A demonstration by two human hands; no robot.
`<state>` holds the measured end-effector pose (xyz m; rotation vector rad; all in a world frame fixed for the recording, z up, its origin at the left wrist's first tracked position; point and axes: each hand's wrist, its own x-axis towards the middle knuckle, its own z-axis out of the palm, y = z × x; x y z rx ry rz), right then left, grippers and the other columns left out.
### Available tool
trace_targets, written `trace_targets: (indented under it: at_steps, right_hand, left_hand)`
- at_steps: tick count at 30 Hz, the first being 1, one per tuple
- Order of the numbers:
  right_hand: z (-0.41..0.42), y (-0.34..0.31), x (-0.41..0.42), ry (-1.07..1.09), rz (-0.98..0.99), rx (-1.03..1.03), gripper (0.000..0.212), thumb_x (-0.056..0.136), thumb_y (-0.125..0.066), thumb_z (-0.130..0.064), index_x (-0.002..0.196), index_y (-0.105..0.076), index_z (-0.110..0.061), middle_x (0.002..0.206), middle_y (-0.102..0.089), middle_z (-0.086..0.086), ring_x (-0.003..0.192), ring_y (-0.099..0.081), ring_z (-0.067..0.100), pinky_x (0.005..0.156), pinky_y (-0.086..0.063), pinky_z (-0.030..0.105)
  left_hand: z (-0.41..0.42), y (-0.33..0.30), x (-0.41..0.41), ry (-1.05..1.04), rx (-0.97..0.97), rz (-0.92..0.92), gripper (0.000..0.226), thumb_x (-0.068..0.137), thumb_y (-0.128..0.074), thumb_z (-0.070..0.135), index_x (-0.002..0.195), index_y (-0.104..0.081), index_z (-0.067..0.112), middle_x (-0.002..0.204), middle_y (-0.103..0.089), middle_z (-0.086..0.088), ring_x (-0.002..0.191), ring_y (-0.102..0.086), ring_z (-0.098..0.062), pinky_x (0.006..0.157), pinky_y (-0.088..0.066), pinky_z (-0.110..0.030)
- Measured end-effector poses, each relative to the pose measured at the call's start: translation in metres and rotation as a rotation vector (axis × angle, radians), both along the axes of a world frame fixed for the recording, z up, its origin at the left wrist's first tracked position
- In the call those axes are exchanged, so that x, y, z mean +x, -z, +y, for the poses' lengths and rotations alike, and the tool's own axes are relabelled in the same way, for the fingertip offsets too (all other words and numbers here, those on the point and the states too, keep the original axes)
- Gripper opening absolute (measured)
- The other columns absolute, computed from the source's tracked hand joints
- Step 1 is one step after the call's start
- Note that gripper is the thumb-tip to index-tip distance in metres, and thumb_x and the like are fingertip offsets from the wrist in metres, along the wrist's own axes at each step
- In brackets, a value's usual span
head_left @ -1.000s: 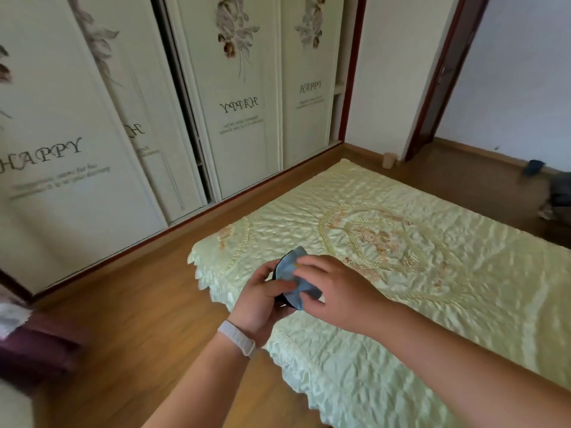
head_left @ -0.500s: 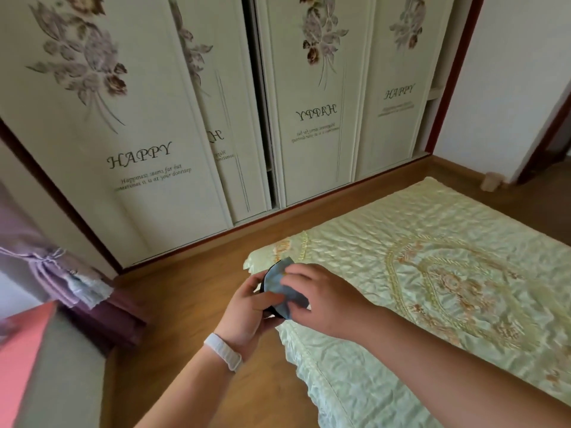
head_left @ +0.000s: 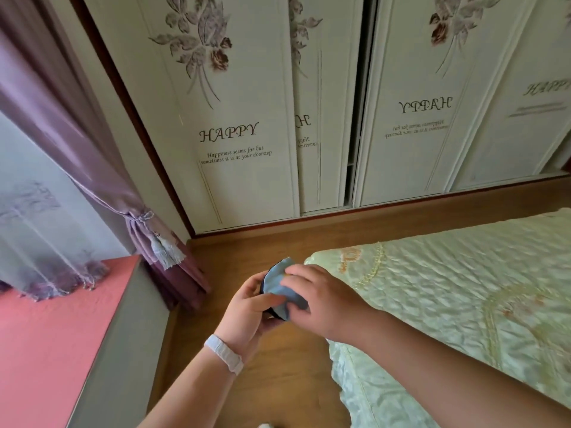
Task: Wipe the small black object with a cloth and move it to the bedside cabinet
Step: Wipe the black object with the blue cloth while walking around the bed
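My left hand [head_left: 247,307] grips a small black object [head_left: 263,284], of which only a thin dark edge shows. A blue-grey cloth [head_left: 279,284] covers most of it. My right hand [head_left: 321,299] presses the cloth onto the object with its fingers closed over the fabric. Both hands are held together above the wooden floor, just left of the bed's corner. A white band sits on my left wrist. No bedside cabinet is in view.
A bed with a pale green quilted cover [head_left: 457,291] fills the right. White sliding wardrobe doors [head_left: 247,134] stand ahead. A purple curtain [head_left: 92,168] hangs at left above a pink-topped ledge [head_left: 55,341]. Wooden floor [head_left: 278,381] lies between ledge and bed.
The view has swung left, so the bed has slid right and the curtain and pink ledge have come in. Both hands stay together on the object and cloth.
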<state>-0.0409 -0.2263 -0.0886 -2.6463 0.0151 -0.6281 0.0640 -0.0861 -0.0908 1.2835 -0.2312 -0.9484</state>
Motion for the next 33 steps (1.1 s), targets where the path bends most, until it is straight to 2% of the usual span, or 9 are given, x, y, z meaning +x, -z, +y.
trace_targets:
  at_steps: [2,6,11,14,17,23,27,33]
  right_hand:
    - [-0.004,0.002,0.032,-0.001,0.013,-0.010,0.033,0.081,-0.055,-0.034,0.106,-0.060,-0.013,0.113,-0.057,0.002,0.102,-0.050,0.021,0.074,-0.053,0.041]
    - [-0.012,0.001,0.100,0.030,0.023,-0.003,0.033,0.082,-0.058,-0.030,0.110,-0.059,-0.013,0.117,-0.057,0.004,0.106,-0.051,0.025,0.075,-0.053,0.046]
    - [-0.024,-0.011,0.184,0.055,0.056,-0.066,0.036,0.083,-0.048,-0.036,0.112,-0.056,-0.017,0.122,-0.053,0.000,0.111,-0.048,0.023,0.083,-0.051,0.042]
    - [-0.039,-0.018,0.220,0.064,0.048,-0.095,0.036,0.083,-0.058,-0.029,0.116,-0.057,-0.013,0.125,-0.054,0.004,0.116,-0.048,0.024,0.088,-0.050,0.042]
    - [-0.058,-0.026,0.245,0.047,0.050,-0.137,0.035,0.081,-0.063,-0.025,0.113,-0.060,-0.010,0.120,-0.057,0.006,0.113,-0.049,0.026,0.085,-0.051,0.047]
    - [-0.102,-0.023,0.296,0.020,0.075,-0.189,0.038,0.082,-0.062,-0.023,0.117,-0.061,-0.009,0.126,-0.056,0.008,0.116,-0.048,0.029,0.086,-0.049,0.050]
    - [-0.139,-0.007,0.328,0.004,0.075,-0.161,0.040,0.083,-0.058,-0.027,0.119,-0.059,-0.012,0.130,-0.054,0.005,0.121,-0.045,0.026,0.088,-0.049,0.048]
    - [-0.217,-0.006,0.379,-0.045,0.007,-0.178,0.038,0.082,-0.062,-0.023,0.118,-0.060,-0.010,0.127,-0.055,0.007,0.117,-0.048,0.026,0.094,-0.044,0.043]
  left_hand:
    - [-0.004,0.003,0.033,-0.002,-0.022,0.015,0.054,0.064,-0.073,-0.001,0.117,-0.065,0.010,0.104,-0.072,-0.019,0.088,-0.072,-0.032,0.067,-0.059,-0.039]
    - [-0.015,0.006,0.103,0.019,-0.045,0.014,0.053,0.066,-0.071,-0.001,0.117,-0.064,0.011,0.107,-0.071,-0.019,0.088,-0.071,-0.032,0.069,-0.058,-0.039]
    - [-0.029,0.000,0.193,0.057,-0.075,0.015,0.054,0.063,-0.073,0.000,0.115,-0.065,0.012,0.105,-0.072,-0.019,0.088,-0.072,-0.033,0.069,-0.059,-0.040]
    - [-0.044,-0.005,0.236,0.090,-0.100,0.004,0.053,0.064,-0.074,0.000,0.115,-0.065,0.013,0.103,-0.073,-0.017,0.087,-0.072,-0.034,0.068,-0.059,-0.040]
    - [-0.060,-0.008,0.263,0.115,-0.116,0.017,0.053,0.064,-0.075,0.000,0.115,-0.065,0.013,0.102,-0.074,-0.016,0.087,-0.073,-0.034,0.067,-0.059,-0.039]
    - [-0.103,-0.006,0.315,0.121,-0.105,0.022,0.051,0.065,-0.074,0.001,0.114,-0.066,0.013,0.097,-0.075,-0.014,0.085,-0.073,-0.034,0.064,-0.059,-0.039]
    - [-0.140,-0.001,0.346,0.113,-0.072,0.007,0.051,0.065,-0.074,0.001,0.113,-0.066,0.012,0.098,-0.075,-0.014,0.088,-0.072,-0.036,0.067,-0.060,-0.042]
    - [-0.214,-0.005,0.392,0.089,-0.046,0.000,0.045,0.070,-0.072,-0.003,0.112,-0.067,0.011,0.096,-0.074,-0.016,0.087,-0.072,-0.038,0.068,-0.060,-0.043]
